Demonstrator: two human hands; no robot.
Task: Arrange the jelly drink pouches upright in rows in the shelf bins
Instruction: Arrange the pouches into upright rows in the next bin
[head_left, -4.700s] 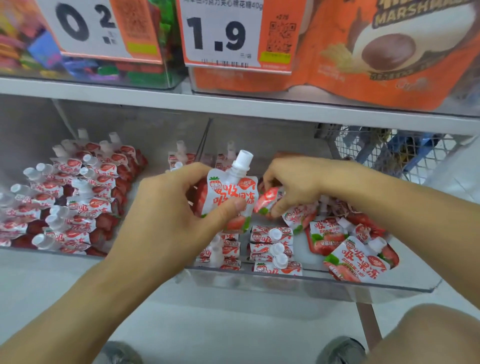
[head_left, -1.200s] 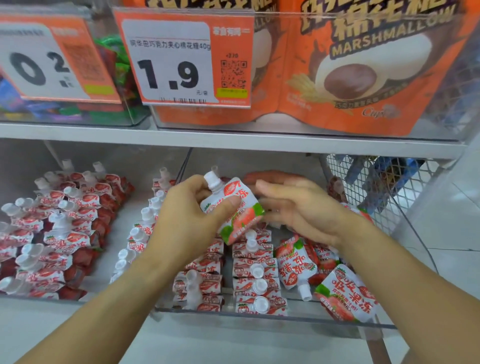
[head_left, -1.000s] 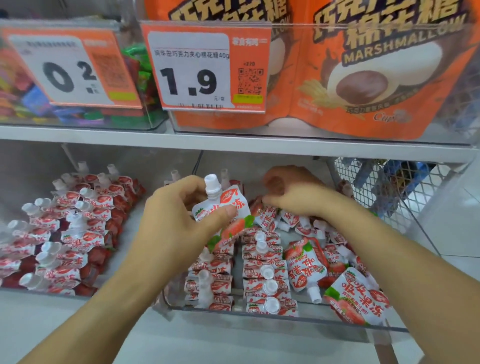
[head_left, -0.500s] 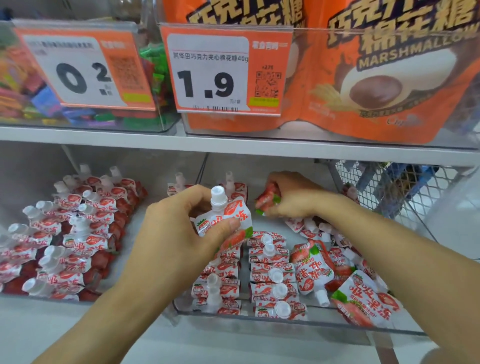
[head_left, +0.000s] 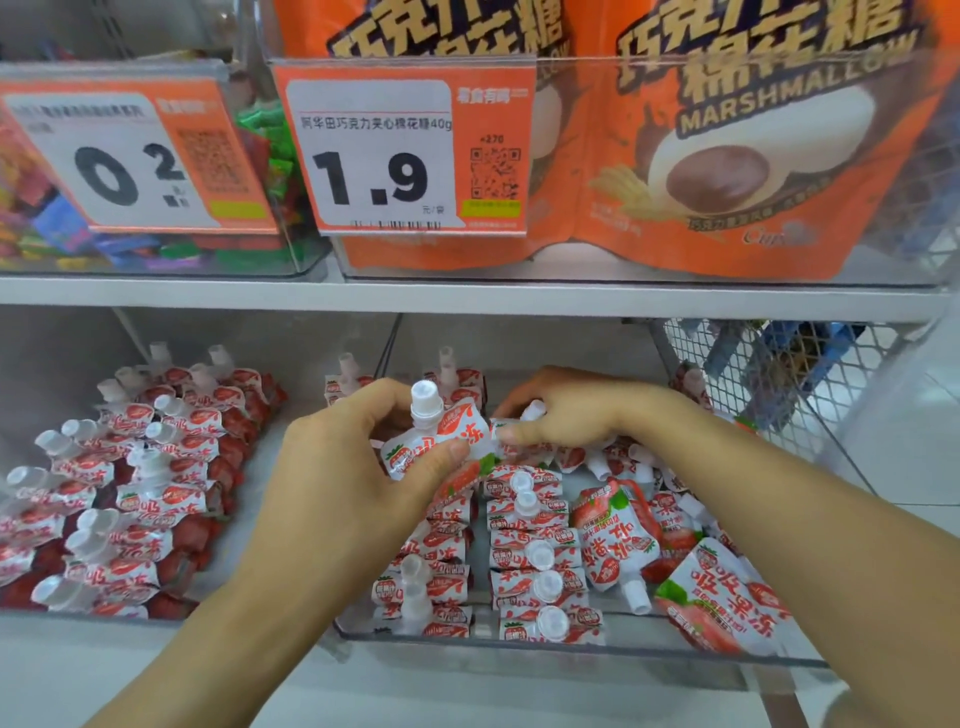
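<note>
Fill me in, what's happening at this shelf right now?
A person is sorting strawberry jelly pouches in the right-hand clear bin. The left hand holds one pouch upright, cap up, above the two upright rows at the bin's left. The right hand grips another pouch from the loose pile lying jumbled on the bin's right. The left-hand bin's pouches already stand in rows.

Glossy foil pouches (head_left: 524, 551), white plastic caps (head_left: 540, 553); clear plastic bin (head_left: 519, 647); wire-mesh basket (head_left: 737, 364).
</note>
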